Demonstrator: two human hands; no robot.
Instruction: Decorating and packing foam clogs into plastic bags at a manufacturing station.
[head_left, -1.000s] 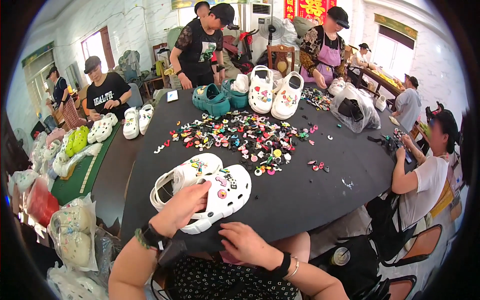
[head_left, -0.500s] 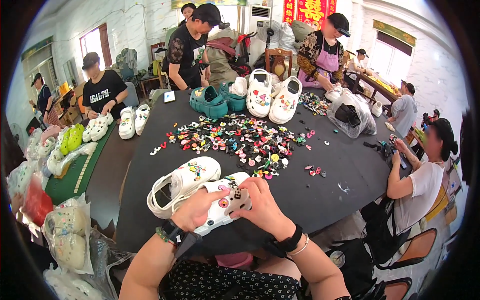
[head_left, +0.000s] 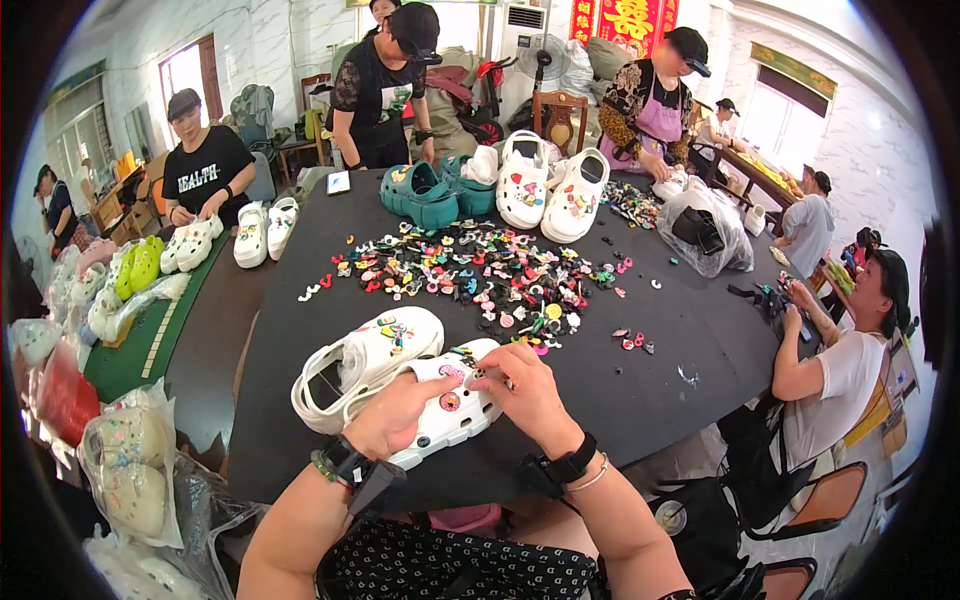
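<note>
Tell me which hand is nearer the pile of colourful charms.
Right. The right hand sits at the near clog's toe, just below the pile of colourful charms; the left hand lies farther back.

both hands meet in front, left hand [head_left: 400, 418] cupped, right hand [head_left: 527, 392] pinching with fingertips

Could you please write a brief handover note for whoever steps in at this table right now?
Left hand: steadies the near white foam clog from the side.
Right hand: fingertips press on that clog's top; its grip is hidden.
A second white foam clog lies beside it on the black round table.
Done: both clogs carry a few charms.
Left: the heap of small coloured charms lies beyond, mid-table.
</note>
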